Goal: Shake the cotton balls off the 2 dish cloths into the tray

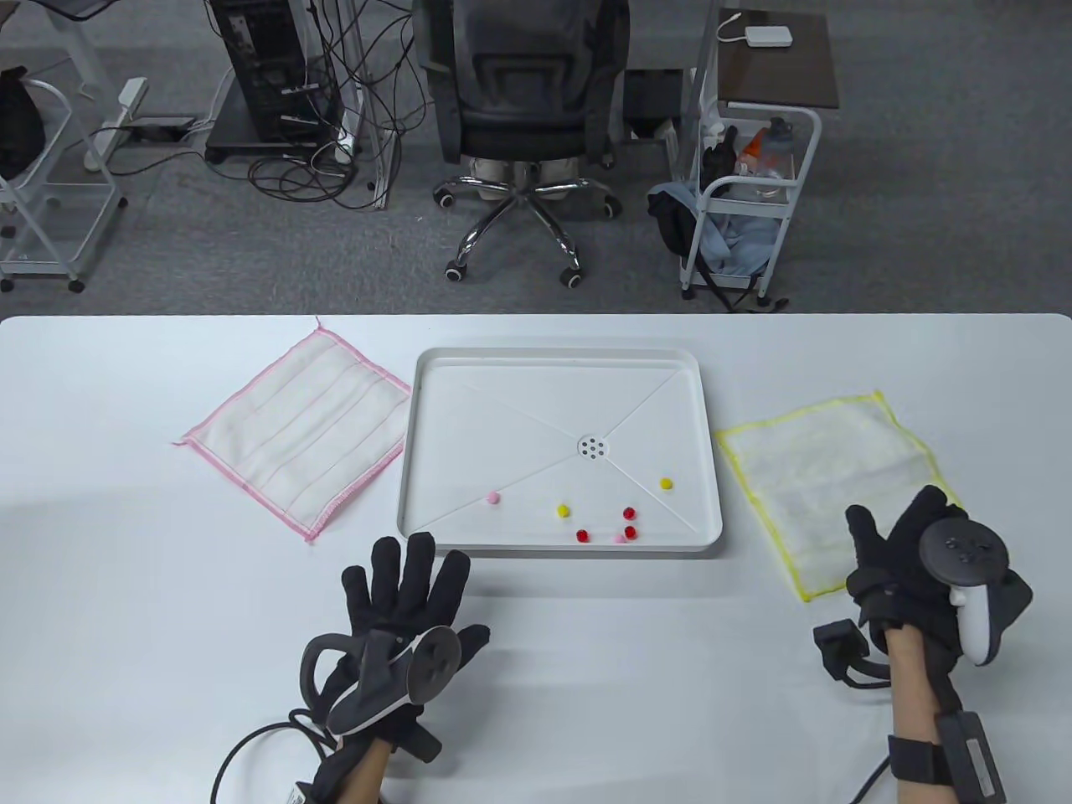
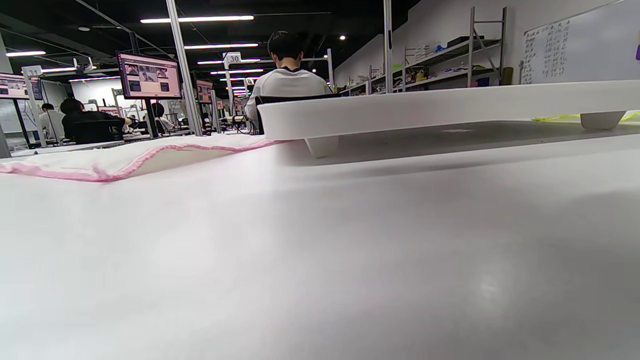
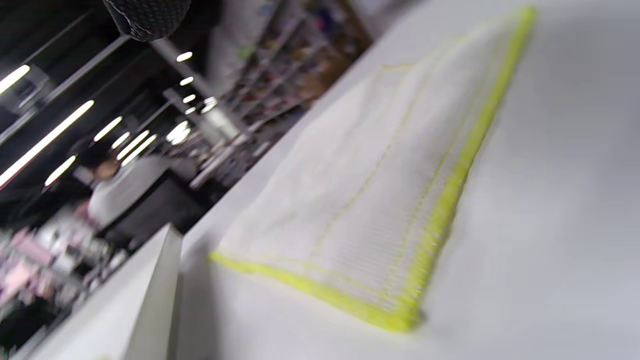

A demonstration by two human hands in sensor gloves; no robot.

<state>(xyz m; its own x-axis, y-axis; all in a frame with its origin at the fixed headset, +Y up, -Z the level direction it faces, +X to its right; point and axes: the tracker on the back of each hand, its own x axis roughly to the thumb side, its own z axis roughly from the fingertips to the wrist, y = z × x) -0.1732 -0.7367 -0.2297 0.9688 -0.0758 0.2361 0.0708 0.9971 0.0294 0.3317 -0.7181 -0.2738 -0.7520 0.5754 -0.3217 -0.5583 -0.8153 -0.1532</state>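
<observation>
Nearest the camera, the left hand (image 1: 402,599) lies flat on the white table (image 1: 167,636), palm down, its fingers straight and spread, holding nothing. Its fingertips sit just short of the near rim of the white tray (image 1: 561,553). The right hand (image 1: 917,557) rests at the near right edge of the yellow-edged dish cloth (image 1: 829,486), fingers relaxed and extended over the cloth's right side, thumb pointing up toward the tray; it grips nothing as far as the table view shows. In the right wrist view, which is blurred, only a gloved fingertip (image 3: 147,17) shows at the top edge, above that cloth (image 3: 380,200).

Both cloths lie spread flat with no balls on them. The yellow-edged one sits just beside the tray's right wall. The pink-edged dish cloth (image 1: 301,423) lies at the tray's left, one corner touching or nearly touching the wall; the left wrist view shows its pink hem (image 2: 120,167) meeting the tray's corner (image 2: 300,120).

Seven cotton balls (image 1: 603,519) sit inside the tray, mostly toward its near side: two yellow, three red and two pink. A round drain (image 1: 593,447) marks the tray's middle.
</observation>
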